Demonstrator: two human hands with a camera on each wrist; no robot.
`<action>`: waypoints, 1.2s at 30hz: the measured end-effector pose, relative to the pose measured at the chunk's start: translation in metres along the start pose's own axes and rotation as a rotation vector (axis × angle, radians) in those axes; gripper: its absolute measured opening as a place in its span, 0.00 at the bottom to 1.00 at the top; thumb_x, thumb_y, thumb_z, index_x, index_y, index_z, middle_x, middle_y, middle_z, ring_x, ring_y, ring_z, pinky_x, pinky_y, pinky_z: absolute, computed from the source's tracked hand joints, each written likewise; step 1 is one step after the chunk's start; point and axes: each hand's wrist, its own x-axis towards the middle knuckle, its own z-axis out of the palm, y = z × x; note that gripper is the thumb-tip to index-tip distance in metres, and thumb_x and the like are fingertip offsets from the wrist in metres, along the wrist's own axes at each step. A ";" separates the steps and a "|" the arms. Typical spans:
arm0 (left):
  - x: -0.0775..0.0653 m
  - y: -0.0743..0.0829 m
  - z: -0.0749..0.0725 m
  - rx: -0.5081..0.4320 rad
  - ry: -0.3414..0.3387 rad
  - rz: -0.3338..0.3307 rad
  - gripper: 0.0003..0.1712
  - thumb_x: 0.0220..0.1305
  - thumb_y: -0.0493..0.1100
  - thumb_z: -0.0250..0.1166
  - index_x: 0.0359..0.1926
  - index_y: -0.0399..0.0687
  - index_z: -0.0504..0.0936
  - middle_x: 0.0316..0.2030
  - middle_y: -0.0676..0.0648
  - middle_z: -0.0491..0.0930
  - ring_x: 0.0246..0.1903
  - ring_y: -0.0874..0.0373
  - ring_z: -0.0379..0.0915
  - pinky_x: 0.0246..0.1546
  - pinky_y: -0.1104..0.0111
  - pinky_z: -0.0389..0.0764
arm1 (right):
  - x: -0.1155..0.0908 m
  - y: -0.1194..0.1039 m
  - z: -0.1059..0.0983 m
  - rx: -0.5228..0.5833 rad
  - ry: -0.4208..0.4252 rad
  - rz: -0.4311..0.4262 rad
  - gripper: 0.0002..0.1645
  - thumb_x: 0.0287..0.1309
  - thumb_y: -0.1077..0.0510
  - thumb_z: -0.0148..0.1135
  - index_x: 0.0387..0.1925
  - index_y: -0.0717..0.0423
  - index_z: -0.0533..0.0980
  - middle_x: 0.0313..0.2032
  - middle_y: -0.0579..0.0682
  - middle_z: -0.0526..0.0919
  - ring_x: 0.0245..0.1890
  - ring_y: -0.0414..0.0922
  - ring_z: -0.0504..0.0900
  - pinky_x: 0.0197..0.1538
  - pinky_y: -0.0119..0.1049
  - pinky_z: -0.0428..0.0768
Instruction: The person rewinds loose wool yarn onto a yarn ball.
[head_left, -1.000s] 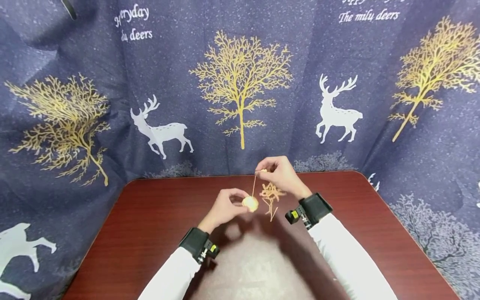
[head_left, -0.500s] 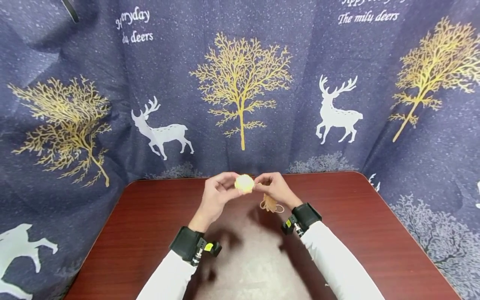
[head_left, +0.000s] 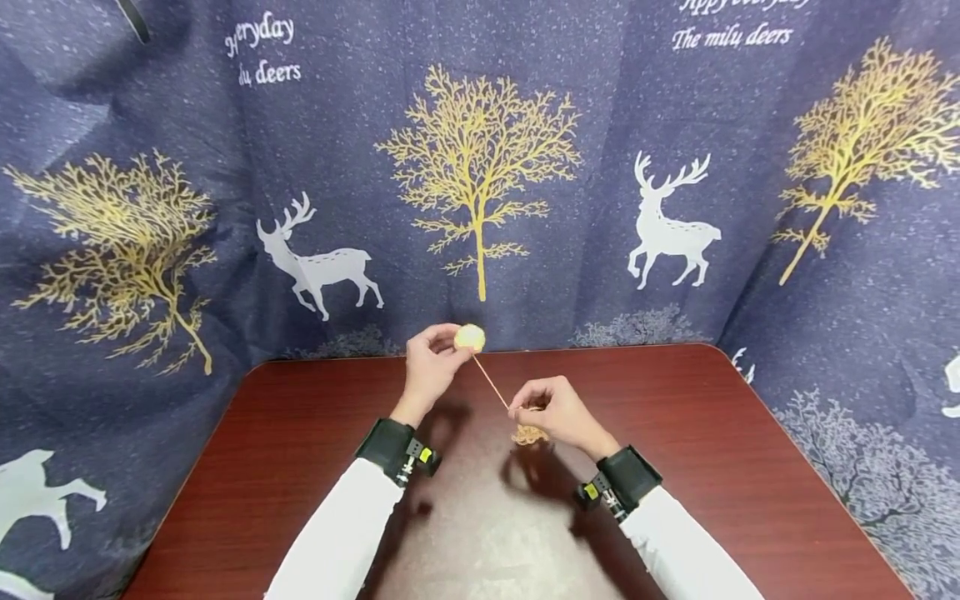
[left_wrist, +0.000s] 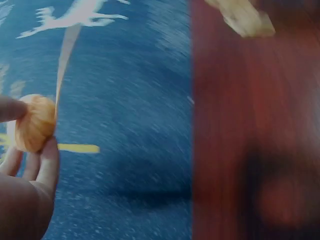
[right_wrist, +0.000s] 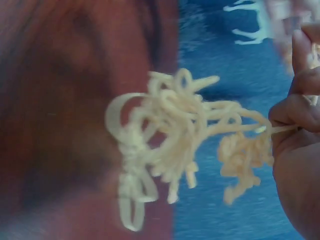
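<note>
At ten o'clock from the right hand (head_left: 558, 414), which pinches the taut strand (head_left: 491, 382) above a loose tangle (head_left: 529, 436), the left hand (head_left: 429, 367) pinches the yarn ball (head_left: 470, 337), apparently for winding, the next wrap likely requiring tension.

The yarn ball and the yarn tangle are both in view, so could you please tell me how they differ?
The yarn ball is compact and round; the yarn tangle spreads in open loops. The ball's strands are wound close together, the tangle's cross loosely. The ball sits in the left grip, while the tangle hangs from the right grip. Both are pale, yellowish cord.
</note>
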 end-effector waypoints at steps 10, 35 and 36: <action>-0.035 -0.015 -0.004 0.369 -0.482 -0.083 0.17 0.44 0.32 0.77 0.39 0.40 0.87 0.33 0.47 0.86 0.34 0.51 0.84 0.36 0.70 0.84 | 0.024 -0.044 -0.035 -0.119 0.055 -0.032 0.06 0.53 0.69 0.71 0.33 0.58 0.85 0.23 0.52 0.83 0.16 0.36 0.70 0.19 0.26 0.67; -0.031 0.064 0.010 -0.352 -0.222 0.088 0.22 0.49 0.21 0.70 0.48 0.17 0.77 0.41 0.41 0.87 0.42 0.56 0.84 0.48 0.63 0.86 | 0.040 0.028 -0.002 0.088 0.161 0.149 0.07 0.58 0.66 0.71 0.38 0.66 0.85 0.34 0.52 0.89 0.34 0.40 0.84 0.41 0.30 0.82; -0.025 0.061 0.010 -0.337 -0.189 0.092 0.22 0.49 0.20 0.70 0.48 0.18 0.78 0.41 0.41 0.87 0.41 0.57 0.84 0.47 0.64 0.86 | 0.037 0.028 0.000 0.086 0.156 0.148 0.06 0.58 0.66 0.71 0.37 0.66 0.86 0.34 0.53 0.88 0.34 0.40 0.85 0.41 0.30 0.82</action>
